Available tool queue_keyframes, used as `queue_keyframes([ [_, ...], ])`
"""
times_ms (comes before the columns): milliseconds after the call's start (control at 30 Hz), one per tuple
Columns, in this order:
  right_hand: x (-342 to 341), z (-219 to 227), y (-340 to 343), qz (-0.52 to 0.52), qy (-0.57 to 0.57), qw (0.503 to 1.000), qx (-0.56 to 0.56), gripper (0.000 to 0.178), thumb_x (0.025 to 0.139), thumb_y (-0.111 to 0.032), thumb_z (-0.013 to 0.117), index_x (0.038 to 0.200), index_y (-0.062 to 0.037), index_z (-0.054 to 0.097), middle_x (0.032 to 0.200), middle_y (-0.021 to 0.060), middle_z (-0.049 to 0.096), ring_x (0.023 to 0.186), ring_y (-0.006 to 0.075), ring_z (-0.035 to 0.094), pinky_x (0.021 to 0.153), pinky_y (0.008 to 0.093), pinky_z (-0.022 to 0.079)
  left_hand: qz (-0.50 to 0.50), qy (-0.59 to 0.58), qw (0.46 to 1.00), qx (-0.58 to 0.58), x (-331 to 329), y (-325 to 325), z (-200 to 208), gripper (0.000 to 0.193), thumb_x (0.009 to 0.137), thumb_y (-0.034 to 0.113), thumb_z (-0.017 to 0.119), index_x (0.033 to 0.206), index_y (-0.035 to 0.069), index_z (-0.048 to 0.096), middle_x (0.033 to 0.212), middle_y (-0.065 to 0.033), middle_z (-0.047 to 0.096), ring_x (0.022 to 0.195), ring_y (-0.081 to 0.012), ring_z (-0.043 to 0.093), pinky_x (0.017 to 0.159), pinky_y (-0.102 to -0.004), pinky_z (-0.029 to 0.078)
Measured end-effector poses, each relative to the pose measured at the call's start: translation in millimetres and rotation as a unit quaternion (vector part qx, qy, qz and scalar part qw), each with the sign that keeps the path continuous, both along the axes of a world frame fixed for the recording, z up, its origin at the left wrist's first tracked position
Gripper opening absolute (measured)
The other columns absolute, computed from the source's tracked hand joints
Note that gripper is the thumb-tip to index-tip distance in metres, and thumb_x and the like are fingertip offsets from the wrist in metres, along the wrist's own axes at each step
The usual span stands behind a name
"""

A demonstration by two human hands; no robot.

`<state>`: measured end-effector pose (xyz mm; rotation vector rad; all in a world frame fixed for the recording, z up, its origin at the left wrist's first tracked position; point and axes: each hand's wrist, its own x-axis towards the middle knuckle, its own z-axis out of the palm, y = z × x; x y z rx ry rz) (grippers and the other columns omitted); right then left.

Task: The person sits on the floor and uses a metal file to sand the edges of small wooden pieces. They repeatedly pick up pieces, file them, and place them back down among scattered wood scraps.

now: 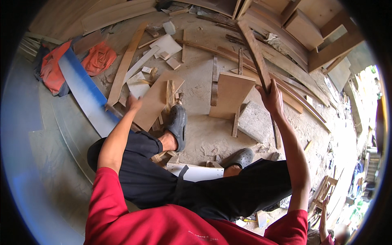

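Observation:
My right hand (pixel 271 98) is closed round the lower end of a long brown wooden strip (pixel 254 49), which slants up and away to the left. Over scrap wood on the left, my left hand (pixel 134 104) is blurred, and its fingers do not show clearly. It is nearest to a flat plywood piece (pixel 153 104) and a white offcut (pixel 138 86). Between my hands, a plywood panel (pixel 232 96) rests against thin wooden battens. A rough concrete block (pixel 254 121) lies beside it. Between my feet is a low white-faced wooden piece (pixel 200 173).
Planks and long battens (pixel 294 92) lie across the dusty floor to the right. A blue and white board (pixel 87 90) and orange cloth (pixel 99 59) are at the left. Wooden frames (pixel 314 36) stand at the far right. Another person (pixel 326 230) shows at the lower right.

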<state>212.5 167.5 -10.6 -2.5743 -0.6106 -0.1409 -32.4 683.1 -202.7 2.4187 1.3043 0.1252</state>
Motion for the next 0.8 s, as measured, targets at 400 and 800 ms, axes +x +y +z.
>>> queue_keyframes([
  [400, -39, 105, 9, 0.005, 0.096, 0.911, 0.4, 0.031, 0.098, -0.04, 0.049, 0.097, -0.0088, 0.047, 0.063, -0.0013, 0.046, 0.047, 0.0081, 0.044, 0.042, 0.0248, 0.036, -0.466, -0.176, 0.863, -0.082, 177, -223, 204, 0.053, 0.086, 0.026, 0.062, 0.131, 0.003, 0.048, 0.13, -0.0215, 0.053, 0.121, -0.0343, 0.051, 0.101, -0.0407, 0.04],
  [800, -92, -47, -27, -0.13, 0.264, 0.867, 0.402, 0.044, 0.099, -0.044, 0.039, 0.09, -0.0028, 0.053, 0.057, -0.0002, 0.046, 0.043, 0.0103, 0.044, 0.04, 0.0264, 0.038, -0.511, -0.116, 0.842, -0.127, 230, -282, 184, 0.048, 0.083, 0.025, 0.067, 0.127, 0.009, 0.055, 0.122, -0.0162, 0.06, 0.113, -0.0286, 0.057, 0.097, -0.0387, 0.045],
])
